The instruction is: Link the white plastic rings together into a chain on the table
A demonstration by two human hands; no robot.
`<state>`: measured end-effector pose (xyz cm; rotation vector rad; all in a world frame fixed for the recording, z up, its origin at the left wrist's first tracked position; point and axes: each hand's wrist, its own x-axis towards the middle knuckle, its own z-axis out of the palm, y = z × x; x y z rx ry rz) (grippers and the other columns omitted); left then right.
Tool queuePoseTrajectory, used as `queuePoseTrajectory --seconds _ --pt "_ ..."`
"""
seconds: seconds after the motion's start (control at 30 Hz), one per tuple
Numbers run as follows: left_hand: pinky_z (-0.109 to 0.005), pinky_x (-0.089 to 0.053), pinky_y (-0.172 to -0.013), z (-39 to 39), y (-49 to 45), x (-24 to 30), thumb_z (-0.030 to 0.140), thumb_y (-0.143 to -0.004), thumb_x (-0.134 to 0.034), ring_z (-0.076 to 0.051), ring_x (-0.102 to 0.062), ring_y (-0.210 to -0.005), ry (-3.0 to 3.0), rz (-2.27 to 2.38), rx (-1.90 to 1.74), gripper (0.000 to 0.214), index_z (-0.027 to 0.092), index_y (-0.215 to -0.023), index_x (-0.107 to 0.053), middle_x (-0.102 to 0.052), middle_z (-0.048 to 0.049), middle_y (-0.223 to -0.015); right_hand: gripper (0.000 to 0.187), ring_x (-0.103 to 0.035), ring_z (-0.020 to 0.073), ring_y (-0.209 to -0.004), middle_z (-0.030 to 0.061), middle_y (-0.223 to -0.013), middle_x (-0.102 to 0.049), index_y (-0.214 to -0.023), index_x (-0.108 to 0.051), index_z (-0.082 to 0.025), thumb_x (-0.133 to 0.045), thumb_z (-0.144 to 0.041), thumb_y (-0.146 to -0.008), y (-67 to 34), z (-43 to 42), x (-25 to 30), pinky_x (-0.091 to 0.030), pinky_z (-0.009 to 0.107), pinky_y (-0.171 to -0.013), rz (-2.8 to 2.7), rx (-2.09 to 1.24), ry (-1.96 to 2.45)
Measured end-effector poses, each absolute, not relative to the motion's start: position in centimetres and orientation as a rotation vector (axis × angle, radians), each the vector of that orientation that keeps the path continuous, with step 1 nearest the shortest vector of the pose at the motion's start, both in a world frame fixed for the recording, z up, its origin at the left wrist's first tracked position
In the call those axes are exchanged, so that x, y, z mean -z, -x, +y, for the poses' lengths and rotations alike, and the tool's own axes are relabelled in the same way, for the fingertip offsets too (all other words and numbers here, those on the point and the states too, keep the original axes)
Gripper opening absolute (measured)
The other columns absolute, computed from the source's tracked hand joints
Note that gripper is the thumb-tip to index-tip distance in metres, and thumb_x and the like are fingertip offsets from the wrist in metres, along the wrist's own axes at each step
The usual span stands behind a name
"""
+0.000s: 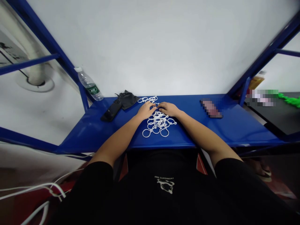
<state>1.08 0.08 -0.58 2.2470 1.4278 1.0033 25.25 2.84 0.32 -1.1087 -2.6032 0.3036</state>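
Left hand [146, 111] and right hand [168, 109] apart but close, palms down, fingertips almost meeting, both on a tangle of white plastic rings [158, 120]. Any grip on a ring impossible to make out. Tangle at mid-shelf, partly under both hands, too knotted for an exact count, well over ten rings. Front edge of the blue shelf [225, 125] just below the tangle; white wall [152, 47] along the back edge. To the left, one black phone [111, 112], one crumpled black cloth [125, 99], one water bottle [89, 84]. To the right, beyond a stretch of blue, one pixelated object [211, 108], unreadable.
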Motion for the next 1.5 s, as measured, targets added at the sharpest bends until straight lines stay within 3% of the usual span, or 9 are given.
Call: queuePoseTrajectory --seconds 0.13,0.23,0.37,0.57,0.7,0.8,0.93,1.23,1.5 --pt "-0.040 -0.059 -0.115 0.3 -0.9 0.6 0.026 -0.105 -0.076 -0.029 -0.076 -0.125 -2.212 1.587 -0.929 0.032 0.021 -0.135 -0.084 -0.083 -0.0121 -0.131 0.037 -0.075 0.0315 -0.144 0.0120 -0.152 -0.081 -0.140 -0.084 -0.023 -0.065 -0.031 -0.110 -25.5 2.4 0.2 -0.058 0.048 -0.124 -2.583 -0.285 1.019" --pt "-0.037 -0.062 -0.108 0.0 -1.1 0.5 0.019 -0.105 -0.072 -0.027 -0.081 -0.110 -2.198 1.560 -0.830 0.035 0.021 -0.137 -0.085 -0.088 -0.0093 -0.121 0.038 -0.075 0.0315 -0.143 0.0118 -0.153 -0.080 -0.141 -0.085 -0.023 -0.065 -0.030 -0.109 -25.5 2.1 0.7 -0.059 0.047 -0.124 -2.559 -0.269 0.918" --pt "-0.033 -0.064 -0.091 -0.2 -1.3 0.5 0.014 -0.100 -0.073 -0.023 -0.081 -0.089 -2.229 1.445 -0.812 0.035 0.025 -0.128 -0.091 -0.090 -0.0061 -0.115 0.037 -0.080 0.0313 -0.132 0.0124 -0.143 -0.085 -0.136 -0.087 -0.023 -0.067 -0.024 -0.105 -25.3 2.0 1.2 -0.063 0.047 -0.115 -2.507 -0.308 0.807" --pt "-0.030 -0.060 -0.080 -0.1 -1.3 0.6 0.019 -0.097 -0.079 -0.018 -0.074 -0.078 -2.268 1.349 -0.976 0.018 0.021 -0.110 -0.091 -0.088 -0.0054 -0.101 0.026 -0.082 0.0258 -0.102 0.0098 -0.119 -0.088 -0.119 -0.088 -0.022 -0.068 -0.025 -0.103 -25.8 2.1 1.3 -0.063 0.039 -0.096 -2.352 -0.368 0.806" --pt "-0.028 -0.059 -0.078 -0.3 -1.5 0.5 0.011 -0.095 -0.077 -0.017 -0.074 -0.077 -2.209 1.292 -1.109 0.012 0.020 -0.098 -0.084 -0.084 -0.0024 -0.092 0.040 -0.074 0.0236 -0.084 0.0125 -0.120 -0.085 -0.141 -0.078 -0.018 -0.068 -0.032 -0.106 -26.2 2.0 1.0 -0.062 0.040 -0.088 -2.114 -0.324 0.969" --pt "-0.028 -0.061 -0.081 -0.7 -1.8 0.4 0.009 -0.095 -0.076 -0.017 -0.077 -0.081 -2.181 1.218 -1.168 0.011 0.020 -0.098 -0.079 -0.083 -0.0022 -0.092 0.048 -0.074 0.0255 -0.091 0.0158 -0.132 -0.082 -0.152 -0.072 -0.018 -0.064 -0.040 -0.110 -26.2 1.9 0.9 -0.063 0.044 -0.094 -2.149 -0.318 0.943" --pt "-0.028 -0.063 -0.085 -1.2 -2.0 0.2 0.007 -0.095 -0.073 -0.017 -0.078 -0.086 -2.159 1.168 -1.184 0.018 0.020 -0.108 -0.076 -0.083 -0.0024 -0.096 0.039 -0.077 0.0292 -0.112 0.0146 -0.127 -0.084 -0.135 -0.080 -0.021 -0.051 -0.041 -0.117 -25.8 1.2 0.7 -0.060 0.044 -0.103 -2.259 -0.329 0.825" --pt "-0.027 -0.063 -0.076 -1.1 -2.1 0.5 0.015 -0.104 -0.068 -0.016 -0.080 -0.080 -2.026 1.076 -1.189 0.006 0.021 -0.105 -0.071 -0.080 -0.0012 -0.091 0.038 -0.077 0.0289 -0.111 0.0142 -0.126 -0.085 -0.133 -0.078 -0.018 -0.051 -0.035 -0.112 -25.7 0.6 0.0 -0.059 0.041 -0.100 -2.258 -0.396 0.802" --pt "-0.027 -0.062 -0.073 -1.2 -2.2 0.5 0.019 -0.101 -0.073 -0.017 -0.080 -0.080 -1.984 1.060 -1.165 0.003 0.021 -0.101 -0.070 -0.080 -0.0011 -0.087 0.032 -0.073 0.0252 -0.088 0.0092 -0.102 -0.083 -0.119 -0.074 -0.020 -0.048 -0.037 -0.113 -25.8 0.2 -0.3 -0.051 0.034 -0.083 -2.350 -0.436 0.827"
